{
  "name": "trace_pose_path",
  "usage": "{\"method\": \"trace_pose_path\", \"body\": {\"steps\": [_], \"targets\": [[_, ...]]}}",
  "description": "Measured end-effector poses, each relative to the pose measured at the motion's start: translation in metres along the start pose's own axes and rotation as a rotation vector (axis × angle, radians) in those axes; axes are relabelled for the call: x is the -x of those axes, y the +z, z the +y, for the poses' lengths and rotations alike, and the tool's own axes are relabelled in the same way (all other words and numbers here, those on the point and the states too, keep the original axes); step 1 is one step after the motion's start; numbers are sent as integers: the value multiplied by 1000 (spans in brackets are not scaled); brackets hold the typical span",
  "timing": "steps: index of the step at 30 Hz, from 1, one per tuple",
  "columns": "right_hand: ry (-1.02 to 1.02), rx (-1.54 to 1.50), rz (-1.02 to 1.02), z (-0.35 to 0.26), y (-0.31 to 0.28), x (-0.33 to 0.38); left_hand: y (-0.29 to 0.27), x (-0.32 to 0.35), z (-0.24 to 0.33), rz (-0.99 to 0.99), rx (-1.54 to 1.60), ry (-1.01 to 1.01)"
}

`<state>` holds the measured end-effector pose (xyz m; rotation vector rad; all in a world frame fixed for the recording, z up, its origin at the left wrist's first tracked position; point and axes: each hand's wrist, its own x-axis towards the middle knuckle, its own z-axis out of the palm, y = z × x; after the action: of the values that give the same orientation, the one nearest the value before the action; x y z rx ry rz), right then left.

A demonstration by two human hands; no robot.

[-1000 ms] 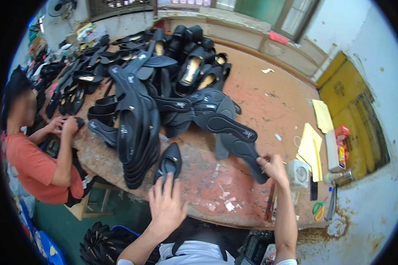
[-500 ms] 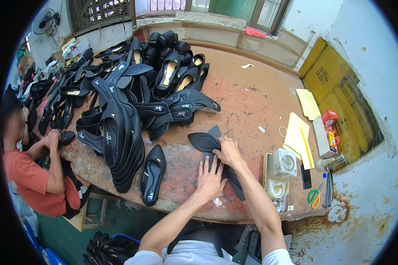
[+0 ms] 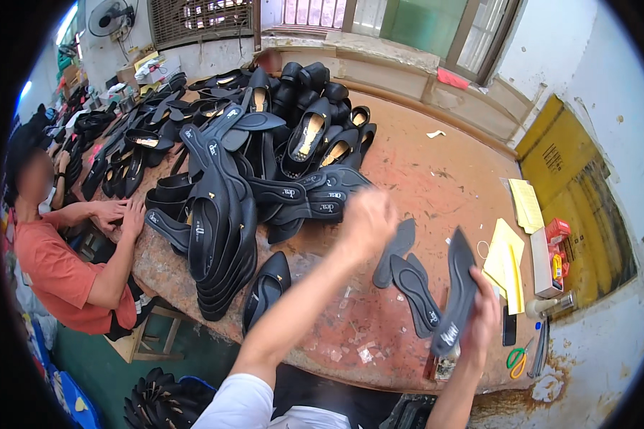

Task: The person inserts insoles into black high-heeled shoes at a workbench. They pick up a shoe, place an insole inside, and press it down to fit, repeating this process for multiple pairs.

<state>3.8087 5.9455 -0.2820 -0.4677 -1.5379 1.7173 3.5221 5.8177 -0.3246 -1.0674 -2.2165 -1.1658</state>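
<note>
My right hand (image 3: pixel 485 311) grips a black pointed insole (image 3: pixel 456 289), held up on the right side with its toe pointing away. My left hand (image 3: pixel 371 223) is smeared by motion beside the stack of black insoles (image 3: pixel 304 204); its fingers cannot be made out. Between my hands, black insoles (image 3: pixel 416 294) lie on the worn brown table, with another dark insole piece (image 3: pixel 393 252) just beyond. A single black pointed shoe (image 3: pixel 266 287) sits left of my left forearm.
Nested black shoes (image 3: pixel 222 243) and a heap of shoes (image 3: pixel 308 136) cover the table's left. At right are yellow papers (image 3: pixel 504 261), a small carton (image 3: pixel 547 261), a phone (image 3: pixel 509 325) and scissors (image 3: pixel 517 361). A person in a red shirt (image 3: pixel 71 272) sits at left.
Both hands have left the insoles they were touching on the table. My right hand has raised one insole to the right; my left has moved up toward the stack. The view has shifted.
</note>
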Motion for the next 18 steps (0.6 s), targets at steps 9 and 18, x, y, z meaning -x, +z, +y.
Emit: {"method": "trace_pose_path", "body": {"steps": [9,18], "targets": [[125,90,33,0,-31,118,-134,-111,-166,-258,-669,-437],[252,-340,51,-42,-3,127,-202,93,63,-70,35,-33]]}}
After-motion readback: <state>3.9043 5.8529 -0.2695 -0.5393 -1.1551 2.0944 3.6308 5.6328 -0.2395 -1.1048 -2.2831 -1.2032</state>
